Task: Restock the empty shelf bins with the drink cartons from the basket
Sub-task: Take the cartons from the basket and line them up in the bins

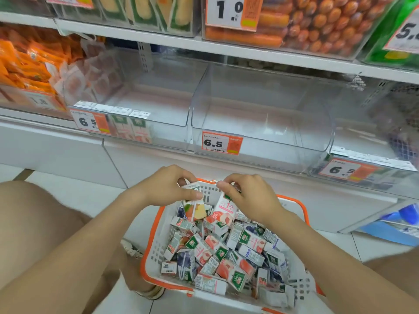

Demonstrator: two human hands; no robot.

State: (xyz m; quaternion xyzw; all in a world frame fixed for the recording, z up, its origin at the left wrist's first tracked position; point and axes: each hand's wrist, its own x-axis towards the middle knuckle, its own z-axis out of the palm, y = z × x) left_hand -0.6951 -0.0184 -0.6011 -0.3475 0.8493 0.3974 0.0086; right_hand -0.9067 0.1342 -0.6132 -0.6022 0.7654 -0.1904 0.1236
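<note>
A white basket with an orange rim (pixel 156 243) sits on the floor below me, filled with several small drink cartons (pixel 226 254). My left hand (pixel 167 186) grips a carton with peach and yellow fruit print (pixel 192 209) by its top. My right hand (pixel 249 196) holds a pink peach carton (pixel 223 211) upright over the basket's far end. Above stand clear shelf bins: the left bin (pixel 158 103) has a few cartons (pixel 133 125) at its front left, the middle bin (pixel 260 114) holds nothing, and the right bin (pixel 367 168) shows cartons along its front.
Orange snack packets (pixel 25 62) fill the bin at far left. The upper shelf carries sausages (pixel 317 23) and other packs. Price tags reading 6.5 (pixel 221 143) hang on the bin fronts. My knees flank the basket; a blue pack (pixel 399 223) lies low at right.
</note>
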